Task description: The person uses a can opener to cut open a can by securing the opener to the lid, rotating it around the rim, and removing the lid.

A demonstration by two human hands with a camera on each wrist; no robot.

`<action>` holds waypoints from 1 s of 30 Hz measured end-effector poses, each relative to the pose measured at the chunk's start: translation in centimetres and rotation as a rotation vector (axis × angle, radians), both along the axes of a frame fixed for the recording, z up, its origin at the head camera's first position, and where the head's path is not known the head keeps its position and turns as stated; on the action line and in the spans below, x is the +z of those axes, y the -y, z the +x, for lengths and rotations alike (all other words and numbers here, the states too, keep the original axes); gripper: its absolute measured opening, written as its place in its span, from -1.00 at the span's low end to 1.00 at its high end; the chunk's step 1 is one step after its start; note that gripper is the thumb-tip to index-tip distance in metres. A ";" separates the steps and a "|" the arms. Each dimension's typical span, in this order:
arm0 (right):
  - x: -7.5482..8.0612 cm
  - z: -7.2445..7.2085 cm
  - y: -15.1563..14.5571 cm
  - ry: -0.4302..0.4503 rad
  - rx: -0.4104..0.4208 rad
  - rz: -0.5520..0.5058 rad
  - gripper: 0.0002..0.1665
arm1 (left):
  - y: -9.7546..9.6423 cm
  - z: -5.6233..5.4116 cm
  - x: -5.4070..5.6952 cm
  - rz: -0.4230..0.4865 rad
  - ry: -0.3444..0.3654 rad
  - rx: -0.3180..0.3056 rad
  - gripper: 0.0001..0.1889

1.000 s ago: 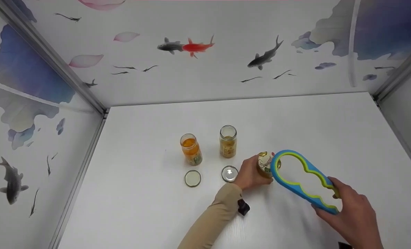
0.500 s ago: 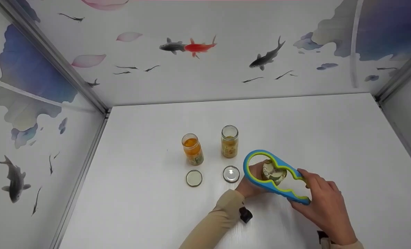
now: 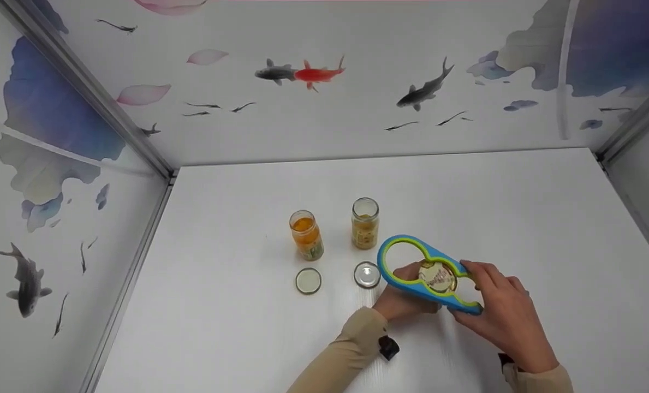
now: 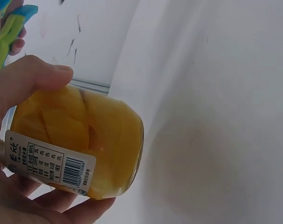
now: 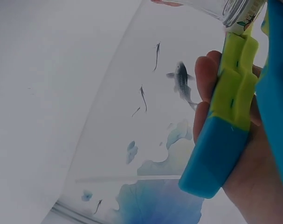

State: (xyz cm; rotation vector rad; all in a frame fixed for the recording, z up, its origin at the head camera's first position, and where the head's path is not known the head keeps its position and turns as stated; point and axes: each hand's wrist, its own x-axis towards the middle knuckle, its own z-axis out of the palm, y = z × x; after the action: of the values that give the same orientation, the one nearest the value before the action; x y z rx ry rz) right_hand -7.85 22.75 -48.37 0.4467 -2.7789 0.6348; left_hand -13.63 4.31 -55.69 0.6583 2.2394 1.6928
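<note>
My left hand (image 3: 403, 299) grips a glass jar (image 4: 111, 135) of yellow fruit pieces, its barcode label showing in the left wrist view. The jar's patterned lid (image 3: 438, 277) sits within the middle hollow of a blue and lime-green jar opener (image 3: 439, 255). Thumb and fingers of my right hand (image 3: 504, 311) hold the opener's two handle ends, one on each side. Fingers (image 4: 92, 210) of the left hand reach under the jar, with the thumb across its other side. The opener hides part of the left hand in the head view.
Two uncovered jars stand further back on the white table (image 3: 220, 229): one orange-filled (image 3: 307, 238), one with pale yellow contents (image 3: 364, 233). In front of them lie two loose lids (image 3: 308, 281), inner sides up. Painted walls enclose the table.
The opener in my right hand has moved left over the jar, and its middle hollow now surrounds the lid. The left hand and its jar have shifted slightly nearer the front.
</note>
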 end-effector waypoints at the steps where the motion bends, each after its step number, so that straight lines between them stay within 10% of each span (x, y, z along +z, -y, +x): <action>1: 0.1 -0.1 0.0 0.021 0.002 0.005 -0.01 | 0.0 0.1 0.0 -0.005 0.005 0.009 -0.25; 13: 0.8 -0.7 0.7 0.210 0.038 0.054 -0.01 | -0.1 0.8 -0.4 -0.075 -0.054 0.123 -0.29; 21: -0.3 -1.2 2.1 0.090 -0.024 0.212 -0.02 | -0.4 1.0 -0.5 -0.056 -0.001 0.149 -0.28; 30: -0.9 -1.5 1.5 0.001 0.025 0.163 -0.06 | 0.0 1.1 -0.1 -0.065 0.000 0.090 -0.26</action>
State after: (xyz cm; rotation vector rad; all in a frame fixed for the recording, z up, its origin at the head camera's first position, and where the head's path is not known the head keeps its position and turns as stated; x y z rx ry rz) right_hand -9.40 21.23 -49.25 0.5152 -2.8422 0.4153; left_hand -12.58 4.33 -55.81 0.5504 2.3463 1.6529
